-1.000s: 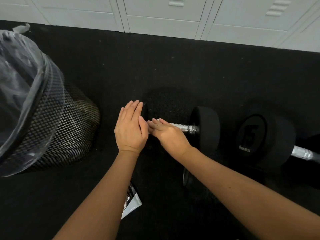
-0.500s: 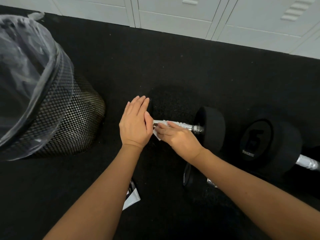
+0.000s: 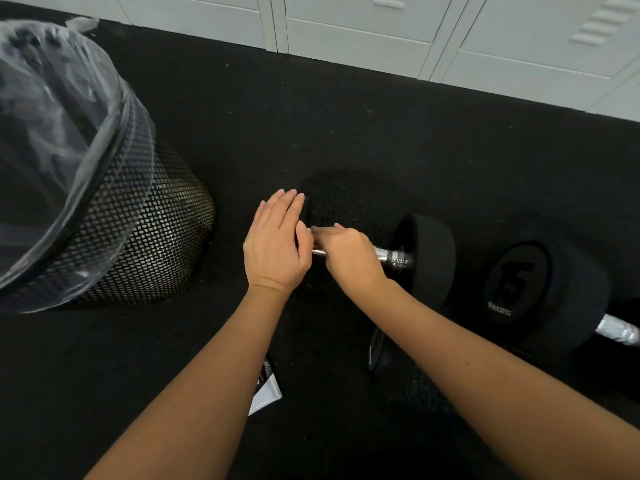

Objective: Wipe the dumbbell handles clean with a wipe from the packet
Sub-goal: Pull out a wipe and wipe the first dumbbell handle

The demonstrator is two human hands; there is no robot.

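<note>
A black dumbbell lies on the floor, its chrome handle (image 3: 393, 258) showing beside its right head (image 3: 431, 251). My left hand (image 3: 277, 247) lies flat with fingers straight against the dumbbell's left head, which it mostly hides. My right hand (image 3: 349, 258) is closed over the handle, with a sliver of white wipe (image 3: 313, 231) showing at the fingertips. The wipe packet (image 3: 267, 393) lies on the floor, partly hidden under my left forearm. To the right lies a second dumbbell (image 3: 540, 289), marked 15, with its own chrome handle (image 3: 618, 332).
A black mesh waste bin (image 3: 149, 237) with a clear plastic liner stands at the left. White lockers (image 3: 363, 32) line the far edge of the black rubber floor (image 3: 311, 116). A small dark round object (image 3: 377, 351) sits under my right forearm.
My right hand has closed down over the handle and slid left toward my left hand, so the wipe is now nearly hidden. My left hand has stayed on the dumbbell head.
</note>
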